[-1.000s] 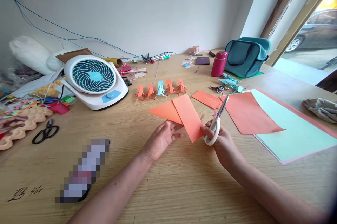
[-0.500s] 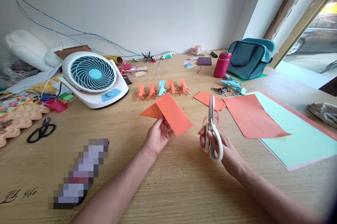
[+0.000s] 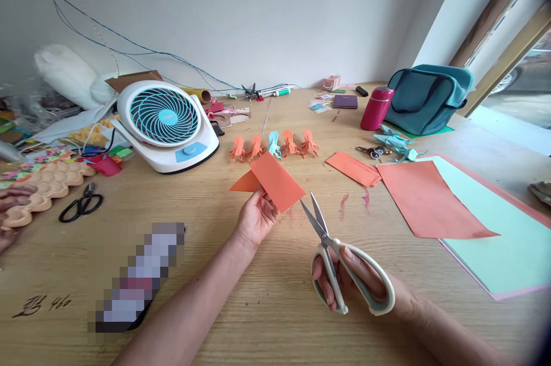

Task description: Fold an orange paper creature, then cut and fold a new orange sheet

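My left hand (image 3: pixel 257 217) pinches a folded orange paper (image 3: pixel 275 181) by its lower edge and holds it just above the wooden table (image 3: pixel 275 308). My right hand (image 3: pixel 365 283) grips white-handled scissors (image 3: pixel 340 257), fingers through the loops, blades slightly apart and pointing up-left toward the paper's lower right corner. The blade tips stand close to the paper without touching it. A row of small orange and blue folded paper figures (image 3: pixel 275 145) stands behind the paper.
Orange sheets (image 3: pixel 430 199) and a pale green sheet (image 3: pixel 495 222) lie at the right. A white desk fan (image 3: pixel 166 125), black scissors (image 3: pixel 81 205), a red bottle (image 3: pixel 376 108) and a teal bag (image 3: pixel 426 96) stand around. Another person's hand (image 3: pixel 8 205) shows at the left edge.
My right hand has drawn the scissors back toward me and turned the blades from upright to pointing up-left, slightly apart. The left hand keeps the folded paper, shifted a little.
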Available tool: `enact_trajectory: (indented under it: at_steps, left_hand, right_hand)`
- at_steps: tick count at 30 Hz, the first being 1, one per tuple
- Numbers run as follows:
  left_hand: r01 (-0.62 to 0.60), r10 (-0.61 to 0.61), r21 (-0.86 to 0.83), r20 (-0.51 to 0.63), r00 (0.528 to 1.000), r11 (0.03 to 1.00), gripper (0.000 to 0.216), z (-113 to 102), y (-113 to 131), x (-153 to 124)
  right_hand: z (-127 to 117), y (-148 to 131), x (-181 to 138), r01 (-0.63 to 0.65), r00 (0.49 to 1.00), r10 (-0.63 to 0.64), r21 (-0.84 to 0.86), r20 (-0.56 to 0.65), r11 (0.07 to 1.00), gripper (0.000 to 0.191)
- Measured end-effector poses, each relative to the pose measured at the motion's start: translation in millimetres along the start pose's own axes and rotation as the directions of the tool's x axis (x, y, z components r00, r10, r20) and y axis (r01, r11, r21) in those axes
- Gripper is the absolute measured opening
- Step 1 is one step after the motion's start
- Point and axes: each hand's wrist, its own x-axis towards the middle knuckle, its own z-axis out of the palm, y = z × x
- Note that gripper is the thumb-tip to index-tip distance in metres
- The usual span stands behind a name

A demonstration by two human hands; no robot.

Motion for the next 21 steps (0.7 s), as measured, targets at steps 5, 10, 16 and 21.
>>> enact_trajectory:
  at_steps: [5, 10, 16, 21]
  left_hand:
    - [0.008, -0.010, 0.033, 0.050, 0.999, 0.999, 0.022, -5.7, -5.0, 1.4]
    - [0.041, -0.049, 0.076, 0.110, 0.993, 0.996, 0.022, -5.1, -4.3, -2.1]
    - [0.083, -0.102, 0.119, 0.171, 0.980, 0.989, 0.045, 6.8, -7.8, -17.9]
    - [0.069, -0.085, 0.176, 0.090, 0.992, 0.982, 0.019, 11.3, -24.4, -26.6]
  right_hand:
    - [-0.5, 1.8, 0.8, 0.006, 1.000, -0.007, -0.007, -0.027, 1.000, 0.059]
    - [2.6, 2.5, 2.4, 0.024, 0.999, -0.021, 0.058, -0.048, 0.998, 0.056]
    - [6.9, 5.4, 3.3, 0.012, 0.998, -0.008, 0.068, -0.059, 0.998, 0.054]
    - [7.2, 7.8, 2.3, 0.003, 0.998, 0.002, 0.078, -0.059, 0.997, 0.053]
